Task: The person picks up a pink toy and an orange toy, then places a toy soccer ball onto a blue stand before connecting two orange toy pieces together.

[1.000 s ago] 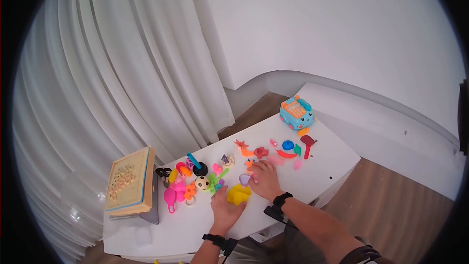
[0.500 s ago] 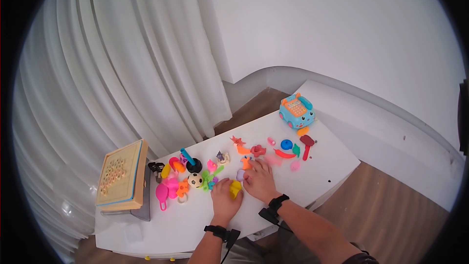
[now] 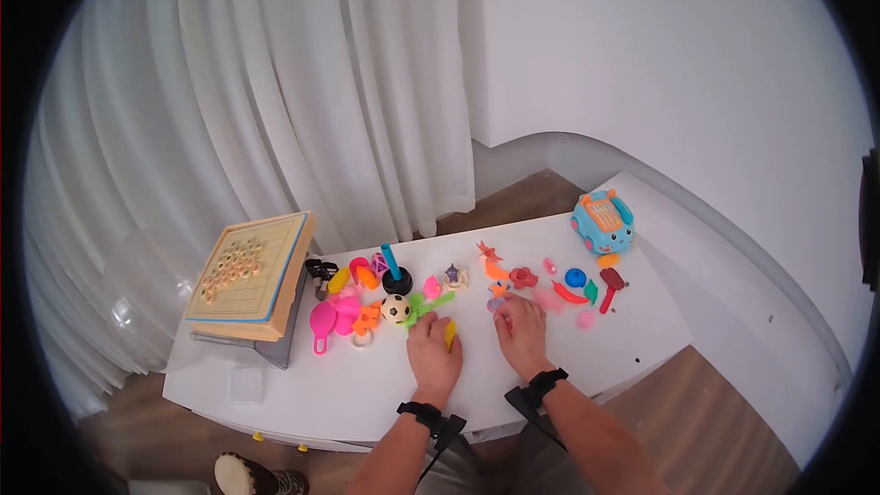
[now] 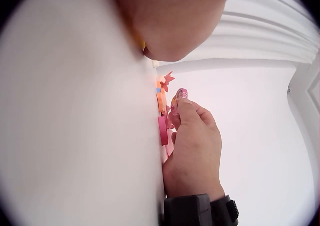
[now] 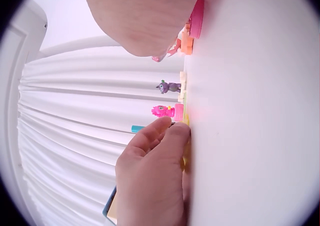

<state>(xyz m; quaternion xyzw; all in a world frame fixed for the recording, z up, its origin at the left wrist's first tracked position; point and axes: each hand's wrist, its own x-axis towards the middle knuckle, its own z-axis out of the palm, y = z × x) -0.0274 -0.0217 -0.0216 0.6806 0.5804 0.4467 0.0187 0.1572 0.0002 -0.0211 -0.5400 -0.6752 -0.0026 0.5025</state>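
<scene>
My left hand (image 3: 433, 357) curls over a yellow toy (image 3: 450, 335), most of which it hides. In the right wrist view that hand (image 5: 152, 173) lies low at the table, thumb and forefinger close together and yellow showing beside them. My right hand (image 3: 522, 335) pinches a small shiny pink patterned toy (image 4: 179, 100) between thumb and fingers, raised off the table in the left wrist view. Past its fingertips lie a pale purple piece (image 3: 494, 305) and an orange-and-blue piece (image 3: 499, 289). A green toy (image 3: 429, 304) lies ahead of my left fingertips.
Left of my hands are a toy soccer ball (image 3: 396, 309), a pink scoop (image 3: 323, 322) and a black-based toy (image 3: 396, 281). A board with round pieces (image 3: 246, 266) leans at the far left. A blue toy phone (image 3: 603, 223) and red hammer (image 3: 611, 290) stand right.
The head view has swung, shifting the table scene rightward. My left hand has closed over the yellow toy and moved slightly toward the ball. The right hand has drawn a little nearer the body.
</scene>
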